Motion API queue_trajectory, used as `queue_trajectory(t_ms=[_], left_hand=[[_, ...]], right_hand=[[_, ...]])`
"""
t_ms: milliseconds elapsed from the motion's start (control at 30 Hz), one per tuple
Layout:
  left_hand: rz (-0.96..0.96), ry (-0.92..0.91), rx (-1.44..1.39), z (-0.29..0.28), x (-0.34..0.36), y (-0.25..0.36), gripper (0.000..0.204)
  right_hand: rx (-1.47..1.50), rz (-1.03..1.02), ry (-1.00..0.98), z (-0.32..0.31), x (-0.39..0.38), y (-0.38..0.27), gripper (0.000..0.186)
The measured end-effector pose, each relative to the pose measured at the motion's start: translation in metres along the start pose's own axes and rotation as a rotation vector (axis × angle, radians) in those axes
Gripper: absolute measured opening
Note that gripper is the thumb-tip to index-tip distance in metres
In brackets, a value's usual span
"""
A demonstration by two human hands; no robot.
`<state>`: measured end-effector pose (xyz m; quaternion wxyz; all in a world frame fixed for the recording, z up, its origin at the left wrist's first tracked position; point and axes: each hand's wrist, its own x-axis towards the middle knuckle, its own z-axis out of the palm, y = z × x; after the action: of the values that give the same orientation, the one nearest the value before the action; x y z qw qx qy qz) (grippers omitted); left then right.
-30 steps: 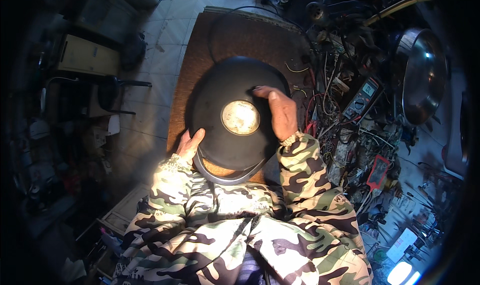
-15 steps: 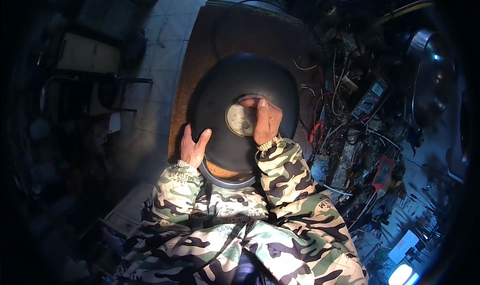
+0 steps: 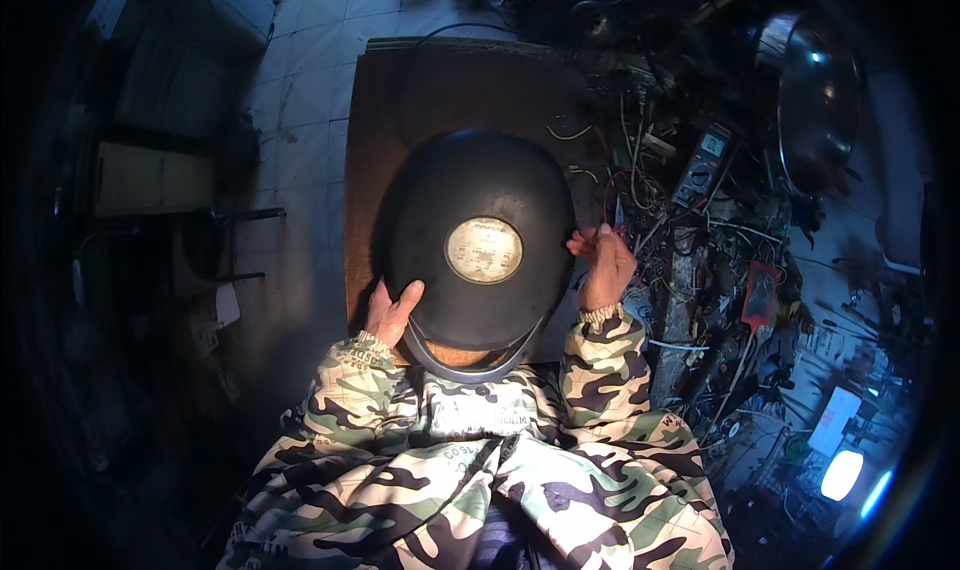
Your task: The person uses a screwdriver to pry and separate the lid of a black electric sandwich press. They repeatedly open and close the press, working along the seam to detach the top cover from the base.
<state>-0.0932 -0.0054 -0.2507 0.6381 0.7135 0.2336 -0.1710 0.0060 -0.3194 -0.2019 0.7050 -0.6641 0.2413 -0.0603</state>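
A black, rounded appliance lies with a round silver label plate facing up. Its curved handle points toward my body. My left hand grips its lower left edge, the thumb over the top and the fingers down the side, partly hidden. Just off the right edge, my right hand has its fingers loosely bent and somewhat apart, with nothing visible in them. The appliance rests on a brown board.
To the right are tangled wires, a multimeter with a lit screen, a red-framed tool and a shiny metal bowl. Pale floor tiles lie at the left, beside a dark chair-like frame. A bright lamp glows lower right.
My right hand has lifted off the label plate and moved right, beyond the appliance's edge. My left hand keeps its hold. The whole view has shifted a little.
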Motion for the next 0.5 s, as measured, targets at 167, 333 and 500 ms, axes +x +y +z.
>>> queue_trajectory(t_ms=[167, 333, 500], left_hand=[[0.009, -0.087, -0.003, -0.013, 0.004, 0.019, 0.095], [0.034, -0.074, -0.009, -0.002, 0.003, 0.012, 0.092], [0.144, 0.11, 0.235, -0.003, -0.001, 0.001, 0.083]], right_hand=[[-0.165, 0.195, 0.081, -0.061, -0.049, 0.04, 0.028], [-0.582, 0.092, -0.029, -0.059, -0.12, 0.048, 0.028], [-0.437, 0.244, -0.31, -0.05, -0.144, 0.051, 0.038]])
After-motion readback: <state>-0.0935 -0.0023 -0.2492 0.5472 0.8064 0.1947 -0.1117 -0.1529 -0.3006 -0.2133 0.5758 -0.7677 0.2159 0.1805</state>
